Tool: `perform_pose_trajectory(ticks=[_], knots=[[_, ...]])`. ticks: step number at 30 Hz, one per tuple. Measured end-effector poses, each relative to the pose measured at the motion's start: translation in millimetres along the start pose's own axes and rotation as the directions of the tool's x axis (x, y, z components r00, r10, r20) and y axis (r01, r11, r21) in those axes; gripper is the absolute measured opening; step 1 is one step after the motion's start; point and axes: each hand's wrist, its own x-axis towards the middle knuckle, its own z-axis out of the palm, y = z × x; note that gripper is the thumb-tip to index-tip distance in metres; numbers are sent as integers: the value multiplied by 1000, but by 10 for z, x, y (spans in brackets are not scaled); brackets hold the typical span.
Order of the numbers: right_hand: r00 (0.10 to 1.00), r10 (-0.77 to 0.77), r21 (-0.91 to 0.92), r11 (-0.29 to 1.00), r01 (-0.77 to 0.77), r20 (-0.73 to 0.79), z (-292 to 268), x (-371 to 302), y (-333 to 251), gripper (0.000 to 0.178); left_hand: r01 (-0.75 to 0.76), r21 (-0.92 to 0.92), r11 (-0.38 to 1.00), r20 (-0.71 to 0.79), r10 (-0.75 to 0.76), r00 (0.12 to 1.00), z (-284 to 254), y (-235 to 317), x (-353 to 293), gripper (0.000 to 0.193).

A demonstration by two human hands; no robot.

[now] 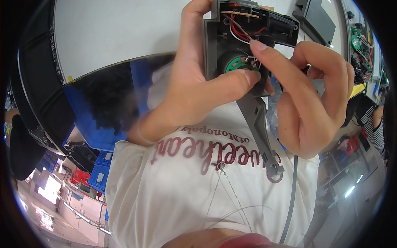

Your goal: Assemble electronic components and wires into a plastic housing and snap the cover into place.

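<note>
Before white shirt (136, 182), grey plastic housing (251, 107) held by left hand (190, 97), long axis slanted, narrow end pointed lower-right; right hand (316, 101) set at wires (237, 34), grip indiscernible.

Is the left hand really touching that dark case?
Touching: the head view shows the left hand against the dark case's side, its thumb lying over the front.

Center brightly lit; bright panel (50, 189) at lower left and tube light (350, 191) at lower right blown out; edges fisheye-bent, corners blacked out.
</note>
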Motion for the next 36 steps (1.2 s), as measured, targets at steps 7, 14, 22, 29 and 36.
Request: perform_pose_trajectory(ticks=[7,14,22,29,36], knots=[[996,-82,-176,981,77,-21,180,-1,-21,44,-207,259,943,-2,215,977,-155,-162,-48,84],[842,-511,-411,740,532,169,25,231,234,42,-137,210,968,-20,145,989,-129,-147,-60,84],[908,-419,-377,839,391,10,229,148,175,41,-227,230,946,131,201,971,-238,-229,59,78],[956,-259,-295,911,289,137,108,195,68,34,-148,196,969,53,141,989,-101,-191,63,73],[957,184,47,979,-199,226,-6,125,-31,36,9,189,982,-27,-4,1000,-28,-66,-19,83]])
